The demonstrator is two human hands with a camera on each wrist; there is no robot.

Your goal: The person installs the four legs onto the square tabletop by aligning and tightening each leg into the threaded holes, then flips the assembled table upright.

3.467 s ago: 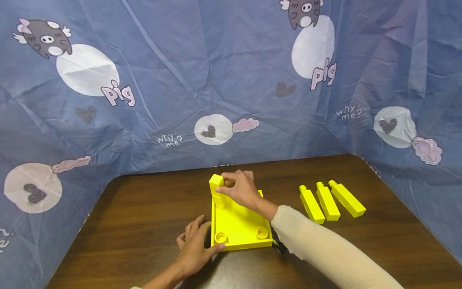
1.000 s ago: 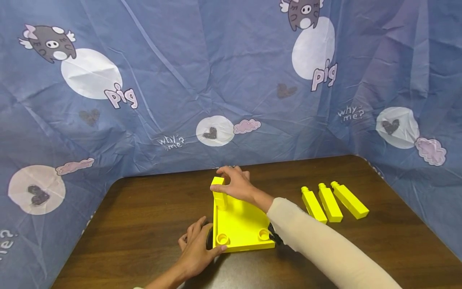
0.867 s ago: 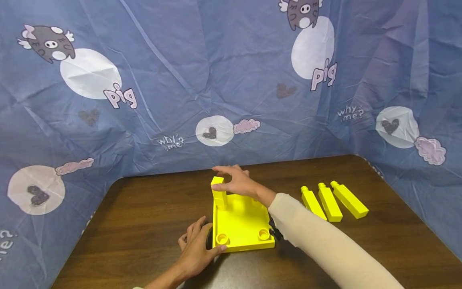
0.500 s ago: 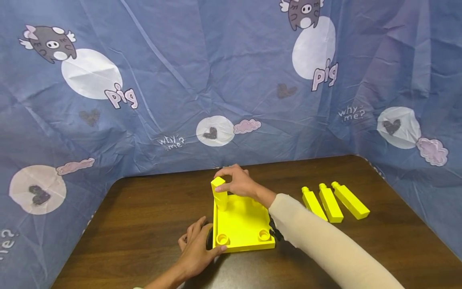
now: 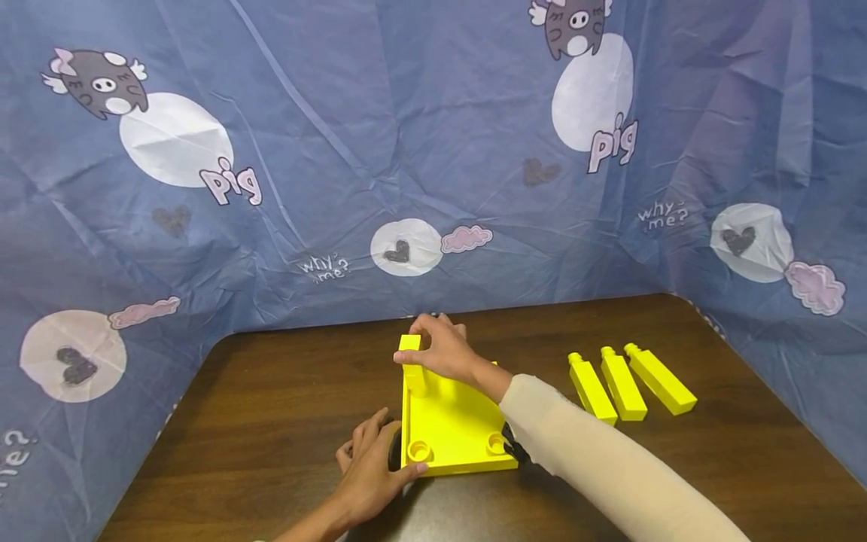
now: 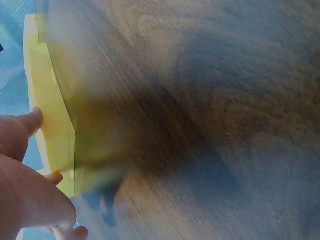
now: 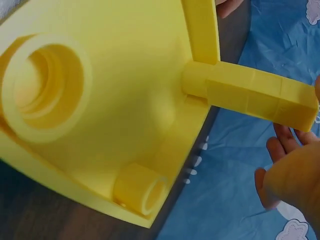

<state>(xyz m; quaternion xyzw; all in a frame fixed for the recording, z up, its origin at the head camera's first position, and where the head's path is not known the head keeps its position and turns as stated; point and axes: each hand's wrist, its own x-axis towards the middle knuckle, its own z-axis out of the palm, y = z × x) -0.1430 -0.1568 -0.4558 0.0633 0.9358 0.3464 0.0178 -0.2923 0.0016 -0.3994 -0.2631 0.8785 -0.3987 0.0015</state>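
Observation:
A yellow toy tabletop (image 5: 454, 421) lies underside up on the table, with a raised rim and round corner sockets. In its far left corner a square yellow leg (image 5: 415, 382) stands upright, its lower end at the socket. My right hand (image 5: 447, 350) pinches the leg's upper end between thumb and fingers. My left hand (image 5: 369, 478) grips the tabletop's near left corner, thumb over the near rim and fingers along the left side. In the right wrist view, the leg (image 7: 260, 92) meets its socket, and another socket (image 7: 82, 75) shows inner threads.
To the right lie three loose yellow legs (image 5: 592, 390) with threaded ends pointing away from me. The brown wooden table (image 5: 284, 406) ends at a blue patterned cloth (image 5: 325, 150) behind it. Black straps (image 5: 516, 444) show by the right wrist.
The right hand loosens its fingers from the leg, then pinches it again. The leg has turned about its upright axis. The left hand keeps its place on the tabletop.

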